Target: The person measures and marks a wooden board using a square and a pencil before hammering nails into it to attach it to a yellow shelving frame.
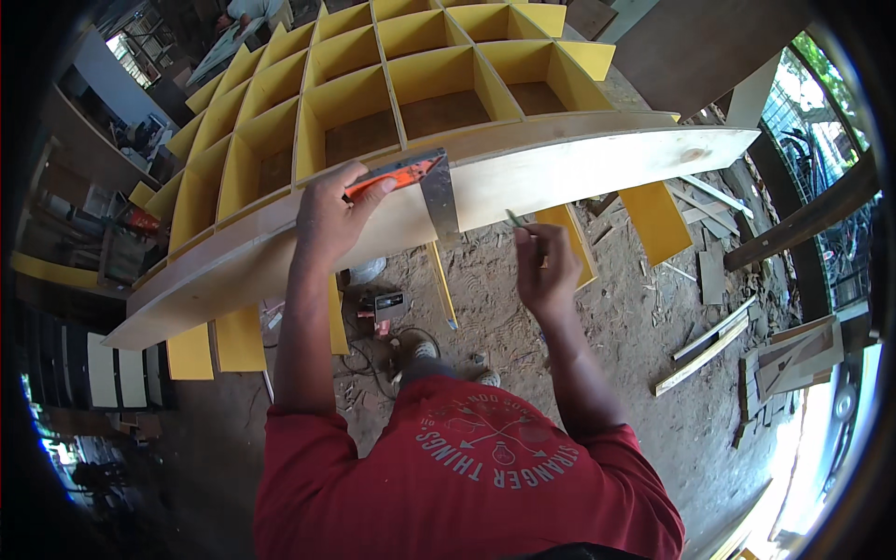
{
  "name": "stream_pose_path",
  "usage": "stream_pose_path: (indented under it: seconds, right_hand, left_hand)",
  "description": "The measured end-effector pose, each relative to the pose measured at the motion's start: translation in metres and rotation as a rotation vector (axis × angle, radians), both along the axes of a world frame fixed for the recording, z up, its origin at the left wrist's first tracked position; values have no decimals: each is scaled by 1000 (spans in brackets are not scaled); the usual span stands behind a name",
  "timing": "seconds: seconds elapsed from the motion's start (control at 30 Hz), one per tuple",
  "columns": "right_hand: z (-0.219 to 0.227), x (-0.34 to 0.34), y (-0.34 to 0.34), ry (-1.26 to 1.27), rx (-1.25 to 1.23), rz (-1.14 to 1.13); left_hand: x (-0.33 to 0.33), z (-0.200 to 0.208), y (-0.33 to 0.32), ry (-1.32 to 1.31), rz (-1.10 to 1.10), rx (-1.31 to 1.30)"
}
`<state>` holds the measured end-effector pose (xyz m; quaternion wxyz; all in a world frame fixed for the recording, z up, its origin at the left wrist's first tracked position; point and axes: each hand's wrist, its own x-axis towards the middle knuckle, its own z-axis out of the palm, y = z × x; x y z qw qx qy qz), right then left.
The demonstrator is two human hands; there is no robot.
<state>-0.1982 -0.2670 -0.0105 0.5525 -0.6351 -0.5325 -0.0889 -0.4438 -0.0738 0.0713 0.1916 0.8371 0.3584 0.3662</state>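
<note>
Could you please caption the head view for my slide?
Left hand holds try square on plywood panel; right hand holds pencil.

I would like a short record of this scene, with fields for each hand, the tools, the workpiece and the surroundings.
Left hand: presses a try square with an orange handle against the plywood panel
Right hand: holds a pencil, tip near the square's metal blade
Workpiece: large shelf unit with yellow compartments, lying flat
Floor: dirt, wood offcuts, a power tool with cable

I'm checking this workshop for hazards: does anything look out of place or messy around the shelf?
Yes: loose wood offcuts lie scattered on the dirt floor, and a power tool with its cord lies by the person's feet. The yellow shelf unit itself looks sound.
</note>
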Motion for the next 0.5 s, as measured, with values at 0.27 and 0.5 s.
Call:
stream_pose_path:
  seconds: [0.27, 0.5]
  right_hand:
    - [16, -46, 60, 77, 69, -23]
    - [12, -58, 75, 82, 83, -80]
  left_hand:
    - [4, 5, -2, 46, -14, 49]
    - [2, 5, 1, 53, -29, 59]
